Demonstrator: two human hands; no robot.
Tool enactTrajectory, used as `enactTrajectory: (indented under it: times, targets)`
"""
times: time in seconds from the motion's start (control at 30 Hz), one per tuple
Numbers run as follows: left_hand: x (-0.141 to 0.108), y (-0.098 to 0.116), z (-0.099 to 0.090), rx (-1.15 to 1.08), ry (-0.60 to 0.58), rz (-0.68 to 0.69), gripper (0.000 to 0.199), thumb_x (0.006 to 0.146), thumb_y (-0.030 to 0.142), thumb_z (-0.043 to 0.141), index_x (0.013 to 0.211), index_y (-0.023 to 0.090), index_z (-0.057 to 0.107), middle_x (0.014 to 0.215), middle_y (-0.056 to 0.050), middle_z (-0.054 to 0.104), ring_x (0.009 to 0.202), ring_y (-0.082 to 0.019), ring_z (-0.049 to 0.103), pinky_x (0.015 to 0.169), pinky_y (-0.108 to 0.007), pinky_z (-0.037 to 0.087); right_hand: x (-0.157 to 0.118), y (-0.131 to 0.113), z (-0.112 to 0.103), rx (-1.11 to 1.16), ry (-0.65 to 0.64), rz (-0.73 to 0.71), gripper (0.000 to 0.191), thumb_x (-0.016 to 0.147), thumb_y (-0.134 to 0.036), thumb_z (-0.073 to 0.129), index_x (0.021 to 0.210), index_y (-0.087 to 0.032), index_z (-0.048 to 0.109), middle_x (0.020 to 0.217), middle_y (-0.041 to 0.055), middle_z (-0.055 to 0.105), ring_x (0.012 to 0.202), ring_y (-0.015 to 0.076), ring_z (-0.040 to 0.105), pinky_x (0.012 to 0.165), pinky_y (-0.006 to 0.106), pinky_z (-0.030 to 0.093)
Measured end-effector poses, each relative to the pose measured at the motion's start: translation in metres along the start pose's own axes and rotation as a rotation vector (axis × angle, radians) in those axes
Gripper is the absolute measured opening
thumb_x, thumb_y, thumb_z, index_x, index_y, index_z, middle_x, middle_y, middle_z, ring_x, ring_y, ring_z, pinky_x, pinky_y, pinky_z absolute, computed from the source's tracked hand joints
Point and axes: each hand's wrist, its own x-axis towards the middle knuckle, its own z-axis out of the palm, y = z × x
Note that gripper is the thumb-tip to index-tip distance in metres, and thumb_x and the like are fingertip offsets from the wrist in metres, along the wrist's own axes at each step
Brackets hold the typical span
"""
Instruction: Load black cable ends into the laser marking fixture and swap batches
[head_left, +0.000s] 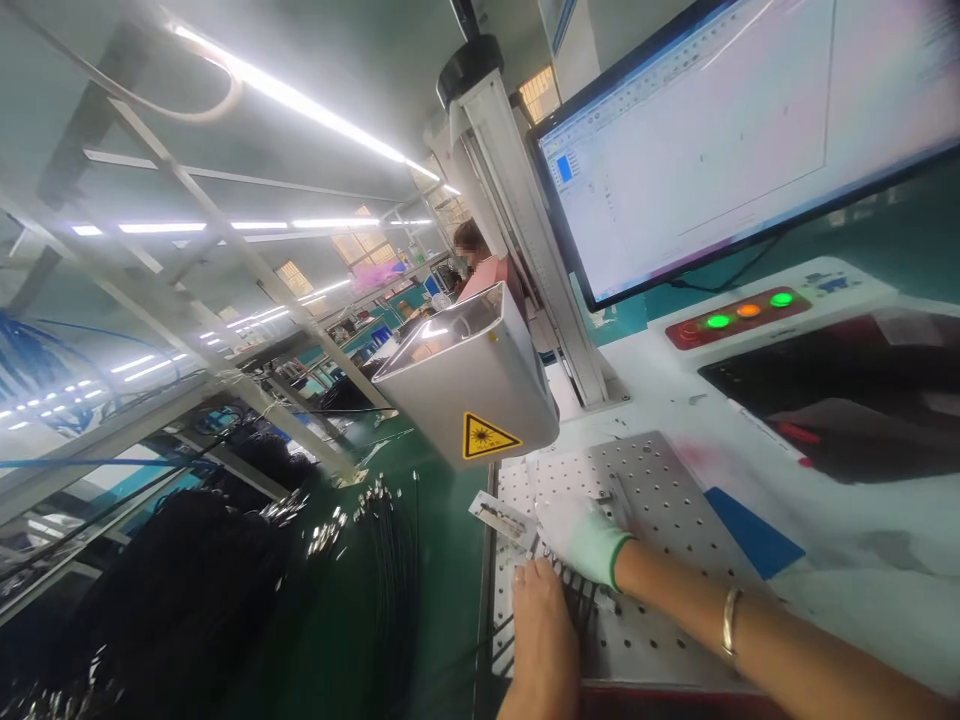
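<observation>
My bare left hand [541, 625] is at the near left part of a perforated metal plate [660, 500], its fingers curled over several thin black cables [585, 603]. The cables come out on both sides of that hand. My right hand [577, 535], in a white glove with a green cuff, reaches across the plate just beyond the left one, close to the cable ends. Its fingertips are blurred and partly hidden, so their grip does not show. A small flat metal piece with a slot [504, 520] lies left of the glove. Above hangs a grey laser head [480, 385] with a yellow warning triangle.
A vertical column [525, 220] carries the laser head. To the right are a monitor [735, 140], a panel with lit buttons [739, 318], a dark tinted cover [847, 390] and a blue sheet [754, 530]. Bundled black cables [187, 580] lie at left. A person [484, 270] sits farther back.
</observation>
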Motion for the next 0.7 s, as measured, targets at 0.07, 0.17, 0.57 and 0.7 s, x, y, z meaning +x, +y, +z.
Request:
enactTrajectory:
  times: [0.07,0.17,0.57,0.7]
  targets:
    - [0.002,-0.002,0.008,-0.004,0.014,-0.034,0.045,0.083,-0.004,0.023,0.102,0.011,0.061,0.1,-0.014,0.062,0.098,-0.027,0.054,0.085,-0.038,0.037,0.0,0.0,0.0,-0.006,0.003,-0.009,0.025,0.09,-0.012,0.047,0.106,-0.013,0.066,0.097,0.0148,0.068,0.091,0.0275,0.066,0.072,0.04,0.054]
    - [0.0,-0.001,0.009,-0.03,0.021,-0.04,0.042,0.084,-0.002,0.024,0.103,0.012,0.059,0.103,-0.014,0.061,0.099,-0.026,0.054,0.086,-0.037,0.037,0.001,0.001,0.003,-0.01,0.0,-0.013,0.027,0.088,-0.01,0.046,0.107,-0.011,0.065,0.097,0.0161,0.067,0.09,0.0285,0.066,0.07,0.04,0.054]
    - [-0.011,0.011,-0.017,-0.068,-0.088,-0.015,0.045,0.083,-0.004,0.023,0.11,0.006,0.057,0.114,-0.018,0.061,0.112,-0.027,0.054,0.094,-0.034,0.036,0.001,0.006,0.01,0.016,0.002,-0.045,0.019,0.092,-0.013,0.049,0.103,-0.011,0.065,0.1,0.0096,0.067,0.094,0.0208,0.063,0.083,0.038,0.051]
    - [-0.01,0.011,-0.022,-0.055,-0.089,-0.02,0.044,0.08,-0.007,0.027,0.111,0.003,0.057,0.114,-0.021,0.061,0.113,-0.03,0.054,0.095,-0.038,0.038,0.006,0.021,0.007,0.004,0.042,-0.117,0.026,0.095,-0.022,0.044,0.103,-0.012,0.067,0.1,0.0126,0.068,0.095,0.0201,0.063,0.088,0.032,0.046]
